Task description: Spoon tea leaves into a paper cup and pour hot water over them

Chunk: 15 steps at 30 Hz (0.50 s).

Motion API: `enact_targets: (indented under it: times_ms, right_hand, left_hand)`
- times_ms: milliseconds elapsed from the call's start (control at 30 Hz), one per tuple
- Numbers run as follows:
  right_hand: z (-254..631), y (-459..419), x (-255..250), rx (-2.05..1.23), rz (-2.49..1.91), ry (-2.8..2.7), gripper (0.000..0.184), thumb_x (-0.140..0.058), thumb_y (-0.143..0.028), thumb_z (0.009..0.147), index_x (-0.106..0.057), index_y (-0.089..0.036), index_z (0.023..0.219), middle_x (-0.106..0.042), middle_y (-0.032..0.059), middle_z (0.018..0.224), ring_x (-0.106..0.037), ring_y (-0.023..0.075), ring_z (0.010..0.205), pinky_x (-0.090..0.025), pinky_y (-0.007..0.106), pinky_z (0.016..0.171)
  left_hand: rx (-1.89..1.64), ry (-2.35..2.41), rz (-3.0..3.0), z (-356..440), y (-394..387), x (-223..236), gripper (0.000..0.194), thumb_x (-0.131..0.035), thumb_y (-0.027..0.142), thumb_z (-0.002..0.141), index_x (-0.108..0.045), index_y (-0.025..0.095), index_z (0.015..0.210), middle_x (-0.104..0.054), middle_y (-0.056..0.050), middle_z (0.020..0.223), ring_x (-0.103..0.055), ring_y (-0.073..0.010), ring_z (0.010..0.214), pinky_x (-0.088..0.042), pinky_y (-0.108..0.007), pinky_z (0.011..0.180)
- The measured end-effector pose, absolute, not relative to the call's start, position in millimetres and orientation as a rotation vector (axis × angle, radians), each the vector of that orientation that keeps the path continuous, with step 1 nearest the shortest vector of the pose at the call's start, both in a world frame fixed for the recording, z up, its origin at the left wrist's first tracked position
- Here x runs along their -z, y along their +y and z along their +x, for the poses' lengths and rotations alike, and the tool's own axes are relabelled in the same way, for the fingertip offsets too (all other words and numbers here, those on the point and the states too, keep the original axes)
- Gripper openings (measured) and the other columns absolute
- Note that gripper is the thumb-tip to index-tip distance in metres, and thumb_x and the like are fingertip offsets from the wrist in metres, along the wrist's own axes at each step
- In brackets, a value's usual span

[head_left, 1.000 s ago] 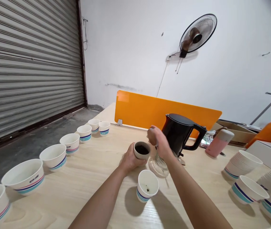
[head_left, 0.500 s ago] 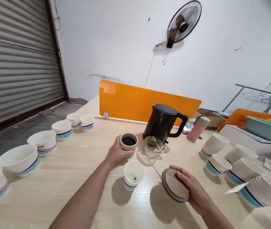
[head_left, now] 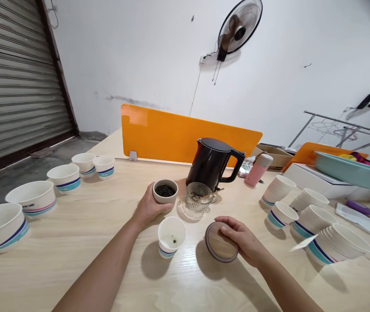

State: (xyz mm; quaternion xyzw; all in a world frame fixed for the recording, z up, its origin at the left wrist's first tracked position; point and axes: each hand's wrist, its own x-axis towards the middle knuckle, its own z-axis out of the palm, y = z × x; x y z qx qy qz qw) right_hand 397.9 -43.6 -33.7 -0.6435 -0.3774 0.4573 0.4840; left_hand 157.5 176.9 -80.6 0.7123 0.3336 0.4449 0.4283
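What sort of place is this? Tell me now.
Probably a bare garage-like unit set up as a makeshift tea room: a roller shutter, a row of paper bowls, a black kettle and a cup of dark leaves.

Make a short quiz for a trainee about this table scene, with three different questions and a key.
1. True or false: the left hand holds a grey ceramic cup with dark tea leaves inside.
2. Which object stands directly in front of the black electric kettle? A: a ribbed glass jug. B: a pink flask.
3. Fill in the missing word: the right hand is on a round ____ lid.

Key: 1. True. 2. A. 3. wooden.
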Motion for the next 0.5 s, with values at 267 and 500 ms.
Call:
enact_targets:
  times_ms: [267,500]
  right_hand:
    - [376,-45,57,-1.016,-1.794,-1.275,0.034,-0.073,-0.039,0.069,-0.069,-0.017,0.095,-0.068,0.0046,0.088,-0.057,0.0204,0.082,-0.042,0.032,0.074]
    - [386,-30,28,-0.732,-1.805,-1.346,0.023,-0.075,-0.039,0.068,-0.071,-0.019,0.078,-0.067,0.0037,0.078,-0.059,0.0192,0.074,-0.042,0.03,0.067]
  left_hand:
    - [-1.11,0.844,1.783,158,176,78,0.076,-0.086,0.03,0.061,-0.048,0.025,0.127,-0.063,-0.004,0.122,-0.058,-0.0275,0.114,-0.045,-0.041,0.098]
    - [-1.085,0.877,1.776,160,178,80,0.078,-0.086,0.03,0.061,-0.046,0.026,0.128,-0.063,-0.003,0.121,-0.059,-0.0274,0.112,-0.046,-0.04,0.096]
